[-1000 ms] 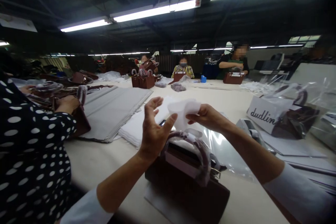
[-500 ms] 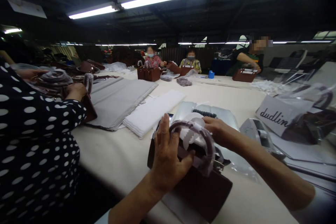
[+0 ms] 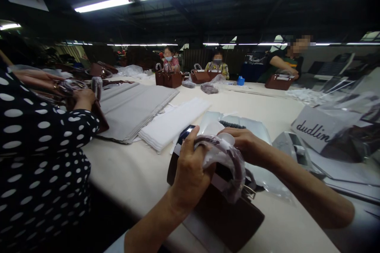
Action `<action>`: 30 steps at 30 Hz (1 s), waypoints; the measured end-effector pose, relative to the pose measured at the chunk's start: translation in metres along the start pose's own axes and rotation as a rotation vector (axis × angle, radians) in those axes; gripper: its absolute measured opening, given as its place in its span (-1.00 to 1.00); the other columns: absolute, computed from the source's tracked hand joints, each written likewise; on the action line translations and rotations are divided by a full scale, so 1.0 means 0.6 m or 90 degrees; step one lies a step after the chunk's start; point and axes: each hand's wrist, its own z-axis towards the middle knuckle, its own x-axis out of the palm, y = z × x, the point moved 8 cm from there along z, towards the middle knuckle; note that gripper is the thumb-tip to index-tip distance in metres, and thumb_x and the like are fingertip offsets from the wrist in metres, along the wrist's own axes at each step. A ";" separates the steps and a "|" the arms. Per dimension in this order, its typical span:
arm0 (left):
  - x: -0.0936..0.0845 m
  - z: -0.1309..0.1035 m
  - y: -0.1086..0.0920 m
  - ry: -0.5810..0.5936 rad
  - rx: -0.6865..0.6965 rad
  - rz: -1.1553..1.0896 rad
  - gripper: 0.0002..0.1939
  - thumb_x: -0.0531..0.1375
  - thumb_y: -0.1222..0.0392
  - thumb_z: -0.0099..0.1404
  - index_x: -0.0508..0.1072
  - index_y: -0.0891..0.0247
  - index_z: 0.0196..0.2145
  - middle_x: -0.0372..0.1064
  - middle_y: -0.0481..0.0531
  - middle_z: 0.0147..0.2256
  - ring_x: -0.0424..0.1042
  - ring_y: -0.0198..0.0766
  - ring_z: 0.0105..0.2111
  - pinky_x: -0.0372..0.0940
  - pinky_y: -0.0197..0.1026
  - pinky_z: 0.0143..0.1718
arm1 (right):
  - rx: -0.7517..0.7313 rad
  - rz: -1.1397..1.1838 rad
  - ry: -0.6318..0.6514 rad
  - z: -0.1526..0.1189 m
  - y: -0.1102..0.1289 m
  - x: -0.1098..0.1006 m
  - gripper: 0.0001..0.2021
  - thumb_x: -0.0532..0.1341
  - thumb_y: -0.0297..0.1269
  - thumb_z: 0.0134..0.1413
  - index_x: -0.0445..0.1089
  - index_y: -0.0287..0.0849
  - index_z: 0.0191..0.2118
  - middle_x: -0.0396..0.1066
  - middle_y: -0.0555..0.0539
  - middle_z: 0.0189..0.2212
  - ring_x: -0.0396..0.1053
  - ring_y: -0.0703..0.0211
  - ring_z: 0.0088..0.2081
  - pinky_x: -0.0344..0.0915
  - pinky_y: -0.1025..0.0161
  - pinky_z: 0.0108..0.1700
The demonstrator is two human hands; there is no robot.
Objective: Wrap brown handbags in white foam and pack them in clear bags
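A dark brown handbag (image 3: 231, 213) stands tilted at the near edge of the table, its handles (image 3: 237, 166) wrapped in clear plastic. My left hand (image 3: 191, 170) is closed round the wrapped handles at the bag's left side; its fingertips are partly hidden behind them. Beyond the handles, my right hand (image 3: 245, 144) is closed at a translucent white round piece (image 3: 226, 138). Metal hardware shows on the bag's upper right edge. Clear plastic packaging (image 3: 255, 126) with a dark beaded strip lies behind the bag.
Grey sheets (image 3: 133, 106) and folded white sheets (image 3: 175, 122) lie left of centre. A tape dispenser (image 3: 292, 150) and a plastic-wrapped bag (image 3: 341, 134) are at right. A person in polka dots (image 3: 38, 138) works close at left; several people sit or stand beyond the table.
My left hand's spread fingers have closed in round the handles. My right hand has shifted slightly left and down, with the round piece now beside its fingers. The view has shifted slightly.
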 end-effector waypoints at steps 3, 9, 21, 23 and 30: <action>-0.004 0.002 0.004 -0.040 0.006 -0.031 -0.83 0.14 0.35 0.15 0.39 0.25 -0.25 0.05 0.12 0.12 0.13 -0.15 0.11 0.10 -0.07 0.14 | 0.142 0.034 -0.101 -0.027 -0.015 -0.022 -0.80 0.09 -0.45 0.09 0.38 -0.18 -0.18 0.31 -0.13 -0.13 0.32 0.19 -0.15 0.34 0.31 -0.21; -0.004 0.003 0.005 -0.051 0.023 -0.043 -0.86 0.18 0.34 0.12 0.40 0.27 -0.31 0.07 0.14 0.12 0.17 -0.10 0.08 0.13 -0.04 0.11 | 0.538 0.026 -0.223 -0.154 0.021 -0.011 -0.36 0.21 0.06 -0.09 0.15 -0.13 0.10 0.28 -0.22 -0.02 0.35 -0.08 -0.12 0.38 0.08 -0.18; 0.003 0.000 0.007 -0.059 0.051 -0.056 -0.83 0.21 0.36 0.06 0.40 0.28 -0.32 -0.01 0.15 0.16 0.13 -0.07 0.11 0.10 -0.03 0.13 | 0.668 -0.077 -0.253 -0.147 0.034 0.073 -0.61 0.23 -0.05 -0.09 0.29 -0.12 -0.13 0.36 -0.08 -0.28 0.31 0.00 -0.25 0.25 0.12 -0.23; 0.004 -0.005 0.014 -0.057 0.037 -0.071 -0.82 0.23 0.34 0.06 0.40 0.27 -0.32 -0.11 0.12 0.21 0.09 -0.03 0.13 0.08 0.00 0.14 | 0.668 -0.081 -0.259 -0.151 0.032 0.073 -0.67 0.24 -0.10 -0.09 0.31 -0.13 -0.18 0.36 -0.08 -0.30 0.31 0.02 -0.27 0.24 0.14 -0.22; -0.008 -0.038 0.030 -0.107 -0.005 -0.083 -0.85 0.26 0.21 0.09 0.42 0.29 -0.35 -0.14 0.18 0.22 0.03 0.03 0.16 0.09 0.04 0.14 | 0.681 -0.055 -0.264 -0.148 0.022 0.072 -0.78 0.22 -0.14 -0.10 0.34 -0.14 -0.31 0.37 -0.04 -0.41 0.30 0.05 -0.33 0.20 0.23 -0.34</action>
